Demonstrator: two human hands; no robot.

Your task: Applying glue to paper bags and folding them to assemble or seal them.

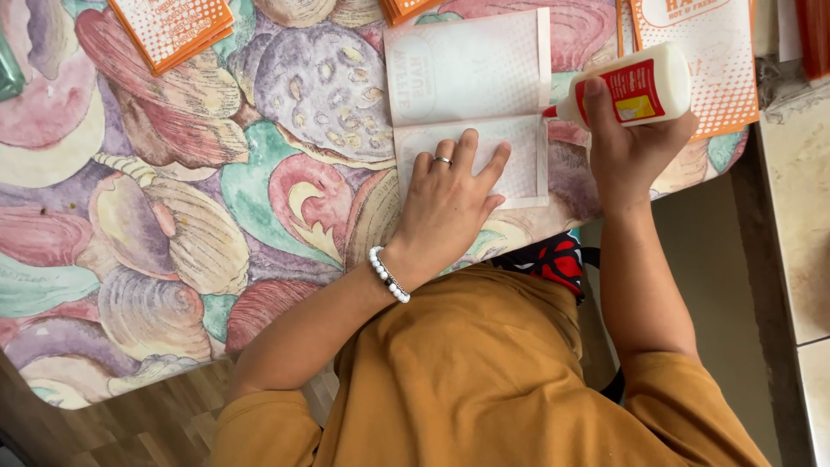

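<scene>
Item: pale paper sheet, unfolded flat on the table, printed face down, one crease across its middle. All places given from this sheet.

- Left hand: open, palm down, fingers spread on the sheet's lower panel, pinning it. Ring and white bead bracelet worn.
- Right hand: just off the sheet's right edge, closed around a white glue bottle with red label, tipped sideways, its red nozzle at the edge by the crease.
- Orange printed sheets: stacked well to the upper left; one more lies to the right, under the bottle.

Progress, as judged: the sheet is laid out and held; no glue line is discernible; gluing and folding appear undone.
</scene>
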